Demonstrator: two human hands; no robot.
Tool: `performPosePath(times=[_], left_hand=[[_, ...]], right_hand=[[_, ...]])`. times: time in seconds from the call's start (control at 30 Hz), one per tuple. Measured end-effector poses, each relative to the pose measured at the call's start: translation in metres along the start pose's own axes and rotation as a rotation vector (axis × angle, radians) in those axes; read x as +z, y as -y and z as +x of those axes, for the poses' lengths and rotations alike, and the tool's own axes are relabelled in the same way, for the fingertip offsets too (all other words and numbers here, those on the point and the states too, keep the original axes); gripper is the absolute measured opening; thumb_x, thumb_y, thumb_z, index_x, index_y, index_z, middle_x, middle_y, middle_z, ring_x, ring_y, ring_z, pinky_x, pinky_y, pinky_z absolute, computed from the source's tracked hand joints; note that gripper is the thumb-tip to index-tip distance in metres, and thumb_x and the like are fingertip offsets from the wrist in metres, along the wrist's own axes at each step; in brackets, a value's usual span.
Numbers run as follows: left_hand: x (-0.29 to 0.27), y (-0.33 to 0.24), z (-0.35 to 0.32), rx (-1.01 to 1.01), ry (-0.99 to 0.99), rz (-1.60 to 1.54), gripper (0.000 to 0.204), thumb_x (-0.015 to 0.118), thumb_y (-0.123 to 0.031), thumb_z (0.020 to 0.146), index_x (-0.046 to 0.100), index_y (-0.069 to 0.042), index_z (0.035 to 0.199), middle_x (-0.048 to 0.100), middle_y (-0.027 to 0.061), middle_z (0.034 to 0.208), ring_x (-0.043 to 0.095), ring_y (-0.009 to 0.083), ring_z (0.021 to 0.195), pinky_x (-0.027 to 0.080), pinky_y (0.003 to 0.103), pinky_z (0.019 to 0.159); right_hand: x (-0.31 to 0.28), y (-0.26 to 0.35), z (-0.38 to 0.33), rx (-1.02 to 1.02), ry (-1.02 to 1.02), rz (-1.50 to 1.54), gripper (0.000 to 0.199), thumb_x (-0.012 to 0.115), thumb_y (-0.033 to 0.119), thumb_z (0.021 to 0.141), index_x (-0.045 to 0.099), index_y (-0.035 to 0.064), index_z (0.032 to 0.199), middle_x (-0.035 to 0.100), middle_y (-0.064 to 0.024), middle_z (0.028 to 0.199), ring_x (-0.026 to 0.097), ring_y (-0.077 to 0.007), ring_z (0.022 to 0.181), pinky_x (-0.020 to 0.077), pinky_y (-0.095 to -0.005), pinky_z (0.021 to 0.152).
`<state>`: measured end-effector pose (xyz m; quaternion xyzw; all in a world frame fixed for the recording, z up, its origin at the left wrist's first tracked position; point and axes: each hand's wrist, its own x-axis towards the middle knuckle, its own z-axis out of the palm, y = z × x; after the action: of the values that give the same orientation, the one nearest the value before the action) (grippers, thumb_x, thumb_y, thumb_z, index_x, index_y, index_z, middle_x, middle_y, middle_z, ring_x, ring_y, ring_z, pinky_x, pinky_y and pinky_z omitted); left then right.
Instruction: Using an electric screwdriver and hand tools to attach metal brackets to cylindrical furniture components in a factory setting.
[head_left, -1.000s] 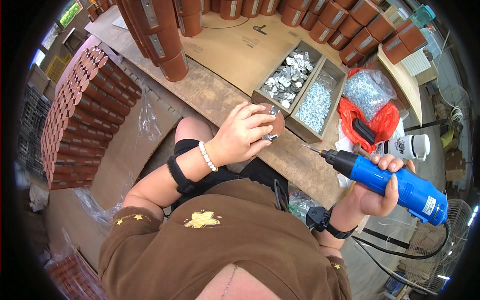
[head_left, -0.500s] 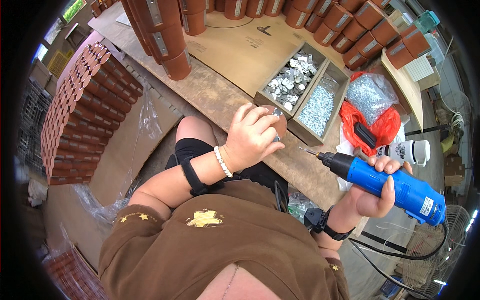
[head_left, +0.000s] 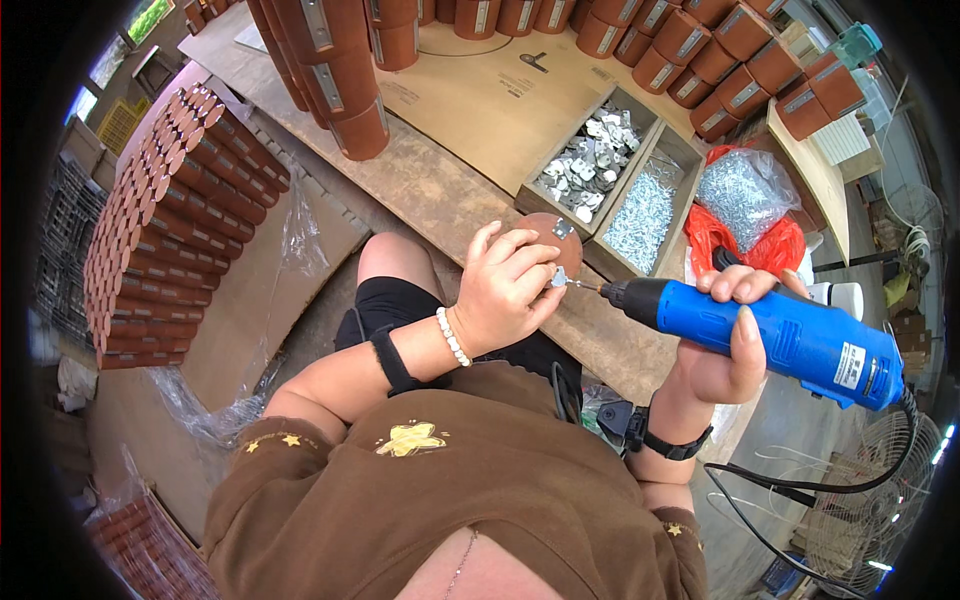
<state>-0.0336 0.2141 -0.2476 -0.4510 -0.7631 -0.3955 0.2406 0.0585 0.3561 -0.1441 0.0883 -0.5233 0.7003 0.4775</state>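
My left hand [head_left: 507, 290] is closed on a round reddish-brown piece [head_left: 540, 232] at the bench's near edge. A small metal plate [head_left: 562, 229] lies on the far part of its face, and another metal plate [head_left: 559, 276] sits at my fingertips. My right hand [head_left: 735, 340] wraps round a blue electric screwdriver [head_left: 790, 335] with a black nose and a cord. Its bit [head_left: 586, 287] points left and reaches the plate by my left fingers; whether a screw is on the tip is too small to tell.
Beyond the piece stand a wooden bin of metal plates [head_left: 590, 165] and a bin of screws [head_left: 640, 220]. A red bag [head_left: 780, 245] holds a clear bag of screws [head_left: 745, 190]. Reddish-brown cylinders [head_left: 360, 130] are stacked on the bench, with more on a left stack [head_left: 170, 240]. A fan [head_left: 870, 500] stands right.
The screwdriver has moved left, bringing its bit from a gap away up to the plate at my left fingers. The round piece's face now shows more, turned toward the view.
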Motion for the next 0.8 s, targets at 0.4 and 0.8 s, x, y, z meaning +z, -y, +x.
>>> performPosePath(times=[0.4,0.8], left_hand=[[0.002,0.002,0.0,-0.007,-0.034,-0.048,0.016,0.068,-0.013,0.059,0.057,-0.006,0.068,0.059,0.0038,0.083,0.053,0.0243,0.089,0.037,0.045,0.082],[0.003,0.004,0.0,-0.004,-0.052,-0.12,0.017,0.068,-0.008,0.056,0.056,-0.003,0.067,0.059,0.0059,0.081,0.053,0.0271,0.086,0.043,0.037,0.075]], right_hand=[[0.025,-0.014,0.004,0.059,0.085,-0.124,0.05,0.053,0.004,0.068,0.033,0.0034,0.114,0.046,-0.0095,0.077,0.049,-0.0207,0.072,0.0435,-0.0366,0.068],[0.03,-0.019,0.007,0.13,0.18,-0.115,0.054,0.053,-0.009,0.067,0.029,0.0048,0.113,0.048,-0.008,0.079,0.051,-0.0182,0.074,0.0428,-0.0336,0.072]])
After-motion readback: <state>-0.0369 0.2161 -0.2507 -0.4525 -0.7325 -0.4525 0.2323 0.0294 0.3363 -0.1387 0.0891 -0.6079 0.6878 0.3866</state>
